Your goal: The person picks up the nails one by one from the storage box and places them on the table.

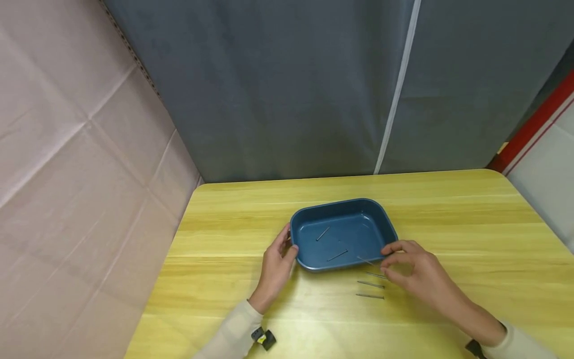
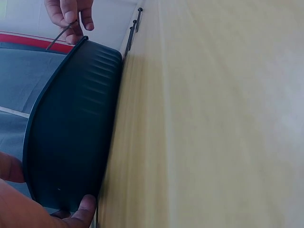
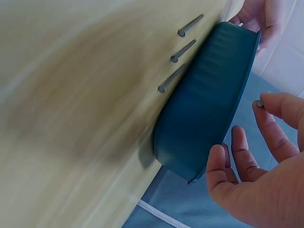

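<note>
A blue rectangular tray (image 1: pixel 350 232) rests on the table, with one nail (image 1: pixel 323 233) and another nail (image 1: pixel 337 255) lying inside. My left hand (image 1: pixel 275 269) grips its left end, the thumb (image 2: pixel 86 209) against the outer wall and fingers at the rim. Over the near right corner, my right hand (image 1: pixel 417 271) pinches a nail (image 1: pixel 366 260) near its head between thumb and index finger; the shank points left over the tray. In the right wrist view, the other fingers of that hand are spread beside the tray's rim. Three more nails (image 1: pixel 370 284) lie in a row on the table just in front.
The wood-grain table (image 1: pixel 224 239) has a grey curtain (image 1: pixel 287 99) behind its far edge. A pale pink cloth wall (image 1: pixel 89 199) stands at the left. On the right are a red strip (image 1: pixel 538 117) and a white panel.
</note>
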`<state>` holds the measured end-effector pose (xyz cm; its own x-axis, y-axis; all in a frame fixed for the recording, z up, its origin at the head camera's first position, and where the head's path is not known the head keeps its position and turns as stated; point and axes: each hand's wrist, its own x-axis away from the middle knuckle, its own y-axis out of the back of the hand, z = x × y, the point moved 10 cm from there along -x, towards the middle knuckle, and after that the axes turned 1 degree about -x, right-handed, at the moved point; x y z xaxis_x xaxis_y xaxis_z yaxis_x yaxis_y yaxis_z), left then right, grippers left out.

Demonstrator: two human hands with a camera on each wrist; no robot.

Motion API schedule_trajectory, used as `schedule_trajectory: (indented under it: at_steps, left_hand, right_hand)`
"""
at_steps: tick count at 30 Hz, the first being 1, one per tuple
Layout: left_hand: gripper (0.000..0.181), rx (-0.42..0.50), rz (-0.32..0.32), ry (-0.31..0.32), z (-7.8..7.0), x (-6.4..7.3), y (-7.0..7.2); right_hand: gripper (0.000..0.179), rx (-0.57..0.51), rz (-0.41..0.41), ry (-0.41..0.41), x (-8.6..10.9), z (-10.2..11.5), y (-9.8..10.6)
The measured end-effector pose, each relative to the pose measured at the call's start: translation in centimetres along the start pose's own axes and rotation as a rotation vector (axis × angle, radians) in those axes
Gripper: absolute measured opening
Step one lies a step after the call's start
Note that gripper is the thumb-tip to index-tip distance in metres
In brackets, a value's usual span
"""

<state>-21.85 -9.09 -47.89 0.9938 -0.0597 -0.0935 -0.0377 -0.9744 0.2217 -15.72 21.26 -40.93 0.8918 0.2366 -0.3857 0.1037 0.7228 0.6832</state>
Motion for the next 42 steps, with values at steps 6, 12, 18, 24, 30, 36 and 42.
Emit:
schedule_trajectory:
  at_steps: [6, 12, 18, 24, 30, 36, 42]
  left_hand:
    - [0.062, 0.003, 0.004, 0.002, 0.1, 0.0, 0.0]
    - [0.063, 0.009, 0.001, 0.001, 0.0, -0.1, 0.1]
    - [0.062, 0.007, 0.006, -0.003, -0.1, -0.1, 0.0]
    - [0.063, 0.011, 0.010, -0.008, -0.1, -0.1, 0.0]
    - [0.063, 0.011, 0.005, 0.000, -0.1, -0.2, 0.1]
    - [0.063, 0.016, 0.008, 0.002, -0.2, -0.2, 0.0]
    - [0.063, 0.005, 0.005, -0.008, -0.3, -0.2, 0.1]
  right_hand:
    - [0.036, -0.001, -0.060, 0.052, 0.7, 0.5, 0.2]
    - [0.040, -0.007, -0.084, 0.108, 1.5, 1.3, 0.2]
    - [0.042, -0.005, -0.080, 0.109, 2.6, 1.1, -0.3]
    - [0.043, -0.025, -0.067, 0.112, 3.6, 0.4, -1.1]
    - [0.041, -0.023, -0.027, 0.090, 4.3, 0.1, -2.0]
    - [0.041, 0.007, 0.003, 0.064, 5.0, -0.1, -2.4]
    - [0.043, -0.006, 0.010, 0.082, 5.7, -0.3, -3.0]
